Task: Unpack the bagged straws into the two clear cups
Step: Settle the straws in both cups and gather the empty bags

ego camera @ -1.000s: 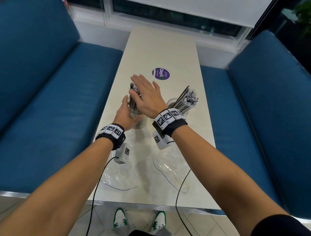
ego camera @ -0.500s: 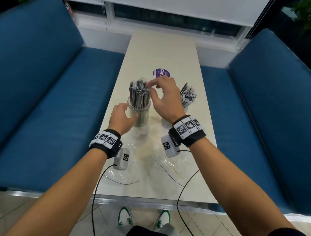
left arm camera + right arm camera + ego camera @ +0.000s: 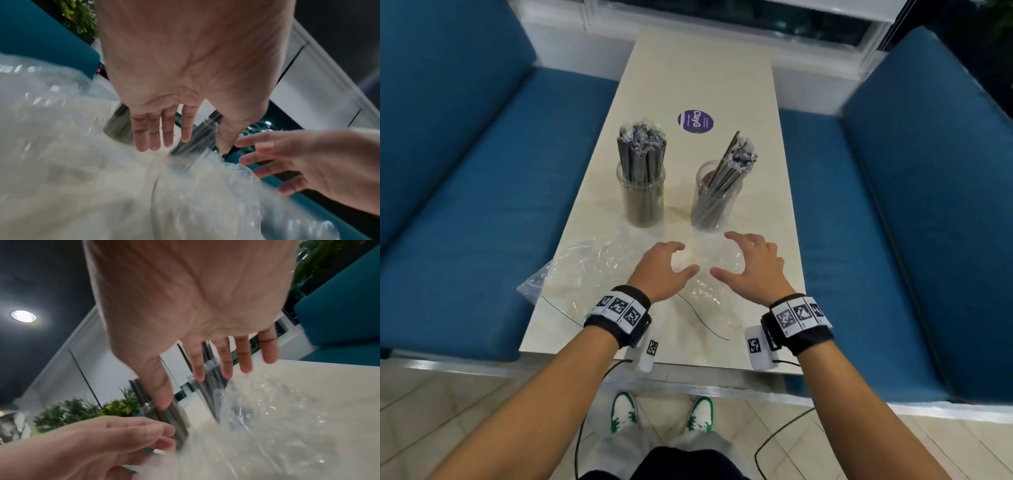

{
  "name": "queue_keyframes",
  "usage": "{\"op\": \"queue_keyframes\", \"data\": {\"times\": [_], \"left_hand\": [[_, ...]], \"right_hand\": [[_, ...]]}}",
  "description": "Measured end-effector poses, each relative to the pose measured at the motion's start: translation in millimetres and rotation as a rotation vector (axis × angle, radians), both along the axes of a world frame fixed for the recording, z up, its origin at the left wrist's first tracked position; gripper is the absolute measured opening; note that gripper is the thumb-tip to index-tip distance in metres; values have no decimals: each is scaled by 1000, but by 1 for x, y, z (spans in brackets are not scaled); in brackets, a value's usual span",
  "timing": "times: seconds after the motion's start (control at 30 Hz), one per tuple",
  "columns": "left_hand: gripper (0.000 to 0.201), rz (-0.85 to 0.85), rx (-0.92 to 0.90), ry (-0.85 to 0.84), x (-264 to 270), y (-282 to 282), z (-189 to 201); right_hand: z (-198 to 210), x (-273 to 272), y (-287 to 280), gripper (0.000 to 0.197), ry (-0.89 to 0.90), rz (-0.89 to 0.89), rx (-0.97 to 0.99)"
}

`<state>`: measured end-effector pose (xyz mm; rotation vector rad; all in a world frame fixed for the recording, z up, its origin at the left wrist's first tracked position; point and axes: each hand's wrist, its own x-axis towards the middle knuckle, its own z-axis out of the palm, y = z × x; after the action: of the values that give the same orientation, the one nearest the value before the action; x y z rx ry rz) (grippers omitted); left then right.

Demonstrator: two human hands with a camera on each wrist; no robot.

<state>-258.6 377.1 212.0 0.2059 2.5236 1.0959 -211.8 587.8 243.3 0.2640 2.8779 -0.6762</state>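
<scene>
Two clear cups stand mid-table in the head view. The left cup (image 3: 642, 197) holds an upright bundle of wrapped grey straws (image 3: 642, 149). In the right cup (image 3: 714, 202) the straws (image 3: 732, 164) lean to the right. My left hand (image 3: 678, 260) and right hand (image 3: 726, 255) hover side by side just in front of the cups, above empty crumpled clear bags (image 3: 582, 270). Both hands have spread, relaxed fingers and hold nothing. The wrist views show my left hand (image 3: 195, 142) and right hand (image 3: 183, 391) with open palms over the plastic (image 3: 82, 162) (image 3: 287, 418).
The narrow cream table (image 3: 705, 68) carries a purple round sticker (image 3: 695, 121) beyond the cups. Blue benches (image 3: 465, 171) flank it on both sides. One bag overhangs the table's left edge. Wrist cables hang off the near edge.
Both hands drew back from the left cup toward the near edge. The left hand let go of that cup and the right hand left the straw tops; both now hover over the bags.
</scene>
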Motion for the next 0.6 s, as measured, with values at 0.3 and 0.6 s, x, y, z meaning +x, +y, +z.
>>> {"op": "queue_keyframes", "data": {"times": [0.3,0.6], "left_hand": [[35,115,-28,-204,31,16,-43],[53,365,378,-218,40,16,-30]], "right_hand": [[-62,6,-5,132,-188,102,-69],[-50,-9,-18,39,103,3,-497]]}}
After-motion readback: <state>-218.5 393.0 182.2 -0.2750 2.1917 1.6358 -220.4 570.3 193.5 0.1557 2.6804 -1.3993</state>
